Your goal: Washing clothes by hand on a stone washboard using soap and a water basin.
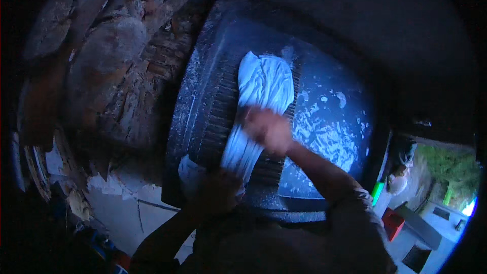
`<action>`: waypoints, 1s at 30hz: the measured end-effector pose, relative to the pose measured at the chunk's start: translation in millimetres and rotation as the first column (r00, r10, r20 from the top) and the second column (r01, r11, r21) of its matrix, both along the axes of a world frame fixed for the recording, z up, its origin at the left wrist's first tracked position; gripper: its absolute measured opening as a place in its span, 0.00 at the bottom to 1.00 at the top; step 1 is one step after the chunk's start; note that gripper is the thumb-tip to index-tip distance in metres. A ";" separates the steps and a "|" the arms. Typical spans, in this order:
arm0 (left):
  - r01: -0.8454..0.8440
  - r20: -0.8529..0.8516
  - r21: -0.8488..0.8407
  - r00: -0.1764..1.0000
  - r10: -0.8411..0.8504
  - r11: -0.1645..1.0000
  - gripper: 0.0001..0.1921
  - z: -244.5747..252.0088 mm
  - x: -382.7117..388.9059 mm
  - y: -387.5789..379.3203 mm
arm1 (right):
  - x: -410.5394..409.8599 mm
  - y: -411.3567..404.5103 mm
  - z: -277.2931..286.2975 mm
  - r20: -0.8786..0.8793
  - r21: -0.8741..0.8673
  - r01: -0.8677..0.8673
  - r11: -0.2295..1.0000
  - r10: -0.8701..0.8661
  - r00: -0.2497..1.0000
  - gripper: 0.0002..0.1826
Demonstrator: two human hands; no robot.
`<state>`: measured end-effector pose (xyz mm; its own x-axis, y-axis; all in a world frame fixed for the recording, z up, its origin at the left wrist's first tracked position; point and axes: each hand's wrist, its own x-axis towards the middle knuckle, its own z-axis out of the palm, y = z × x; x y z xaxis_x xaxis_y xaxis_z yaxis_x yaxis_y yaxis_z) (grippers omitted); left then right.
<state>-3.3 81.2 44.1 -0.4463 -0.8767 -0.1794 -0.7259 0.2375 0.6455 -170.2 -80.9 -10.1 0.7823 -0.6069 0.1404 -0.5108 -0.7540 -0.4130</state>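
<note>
A wet, light-coloured cloth [268, 80] lies stretched lengthwise over the ribbed washboard [218, 110] of a dark laundry sink. My right hand [268, 129], blurred, is closed on the middle of the cloth. Lower down and in shadow, my left hand [217, 190] grips the cloth's near end, and a loose bit of it [189, 171] shows to the left of that hand. Right of the ribs, the sink's basin [323, 68] holds water with patches of foam.
Rough stone or wood [110, 49] rises along the left side, close to the sink's rim [186, 95]. At the lower right are a red container [393, 223] and pale boxy objects near an opening with greenery [449, 171]. Dark shadow covers the upper right.
</note>
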 end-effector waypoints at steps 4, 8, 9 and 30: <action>-0.078 -0.028 0.061 0.996 0.080 0.995 0.13 7.9 -6.8 -1.8 | -45.1 -152.2 -10.0 -0.345 -0.039 0.589 0.807 -0.564 0.750 0.20; -0.016 0.129 -0.031 0.991 0.020 0.999 0.12 31.6 5.0 -14.8 | -65.7 -136.2 17.0 -0.276 -0.045 0.542 0.839 -0.532 0.801 0.20; -0.105 -0.030 -0.136 0.994 0.101 0.985 0.10 35.6 6.1 -14.6 | -57.8 -113.9 25.5 -0.299 -0.028 0.440 0.898 -0.427 0.853 0.20; -0.449 -0.599 0.583 0.326 0.731 0.678 0.18 57.3 10.8 -25.6 | -0.7 -139.0 171.8 -0.103 -0.731 0.198 0.653 -0.392 0.914 0.15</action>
